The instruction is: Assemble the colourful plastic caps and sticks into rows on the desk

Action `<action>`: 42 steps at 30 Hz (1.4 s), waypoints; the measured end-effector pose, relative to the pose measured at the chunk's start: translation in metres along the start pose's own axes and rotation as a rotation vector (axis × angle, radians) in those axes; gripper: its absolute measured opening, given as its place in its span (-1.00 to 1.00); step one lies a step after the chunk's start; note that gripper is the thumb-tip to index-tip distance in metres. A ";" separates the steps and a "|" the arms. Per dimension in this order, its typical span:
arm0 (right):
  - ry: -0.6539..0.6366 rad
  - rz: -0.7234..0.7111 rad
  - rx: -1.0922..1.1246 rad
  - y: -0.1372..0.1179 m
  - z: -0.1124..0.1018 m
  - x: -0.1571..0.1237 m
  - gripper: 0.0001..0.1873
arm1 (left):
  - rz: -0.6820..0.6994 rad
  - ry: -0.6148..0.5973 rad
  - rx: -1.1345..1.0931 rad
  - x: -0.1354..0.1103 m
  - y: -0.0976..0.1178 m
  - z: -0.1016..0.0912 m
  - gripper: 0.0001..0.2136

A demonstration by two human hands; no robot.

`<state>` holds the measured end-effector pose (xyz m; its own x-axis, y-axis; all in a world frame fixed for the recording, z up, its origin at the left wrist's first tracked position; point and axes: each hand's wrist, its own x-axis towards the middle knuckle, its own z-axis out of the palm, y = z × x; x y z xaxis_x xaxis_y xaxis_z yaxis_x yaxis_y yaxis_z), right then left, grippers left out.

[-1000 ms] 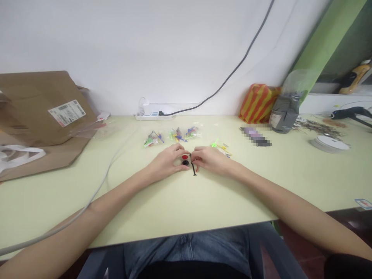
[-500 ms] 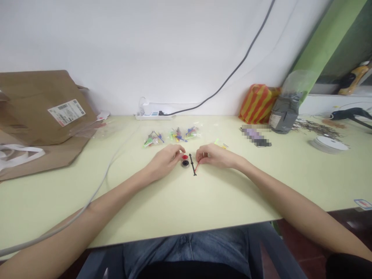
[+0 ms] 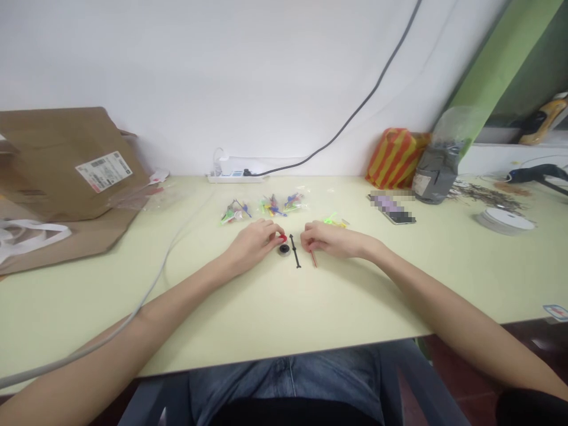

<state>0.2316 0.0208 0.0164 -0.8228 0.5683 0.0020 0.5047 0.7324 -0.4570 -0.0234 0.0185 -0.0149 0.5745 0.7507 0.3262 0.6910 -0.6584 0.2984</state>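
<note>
- Left hand: rests on the desk, with the fingers curled and loosely together. The fingertips touch the red disc. Whether they pinch it cannot be told from this view.
- Right hand: rests just to the right of the black rod, with the fingers curled and close together. The fingertips sit at the upper end of the red stick. That end is hidden, so a pinch cannot be confirmed.
- Recent change: the right hand and red stick have shifted rightward, away from the black rod. A clear gap now separates the stick and rod.
- Work area: the black ring lies just below the red disc, between the hands. The black rod lies flat and apart from both hands.
- Nearby parts: small clear bags of colored parts lie in a row beyond the hands. Loose green and yellow pieces lie beyond the right hand.
- Surroundings: a power strip stands at the back edge of the desk. A brown paper bag lies at far left, and a white roll lies at far right.
</note>
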 end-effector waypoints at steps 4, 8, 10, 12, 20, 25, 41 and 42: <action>0.050 0.009 -0.032 0.002 0.007 0.002 -0.83 | -0.002 0.001 0.018 0.001 0.001 0.000 -0.73; 0.127 0.048 0.014 0.003 0.008 0.003 -0.85 | -0.001 0.001 0.024 0.001 0.003 -0.001 -0.76; 0.121 0.056 0.039 0.003 0.006 0.003 -0.87 | -0.009 0.005 0.017 0.000 0.004 -0.001 -0.77; 0.098 0.072 0.058 0.004 0.004 0.003 -0.89 | -0.011 0.012 0.008 0.000 0.005 -0.001 -0.76; 0.099 0.036 0.048 0.003 0.008 0.006 -0.93 | 0.011 -0.012 0.034 0.001 0.009 -0.001 -0.75; 0.106 0.008 0.012 0.001 0.010 0.007 -0.93 | -0.012 -0.006 0.004 -0.001 0.010 -0.002 -0.72; 0.274 0.212 -0.225 0.008 -0.008 -0.001 -0.80 | -0.043 0.020 0.009 -0.002 0.010 -0.004 -0.72; 0.295 0.248 -0.267 0.013 -0.011 -0.002 -0.80 | -0.037 0.022 0.008 -0.002 0.010 -0.004 -0.72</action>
<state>0.2425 0.0334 0.0203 -0.5786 0.7926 0.1925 0.7583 0.6097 -0.2307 -0.0196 0.0098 -0.0090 0.5391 0.7731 0.3344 0.7149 -0.6298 0.3036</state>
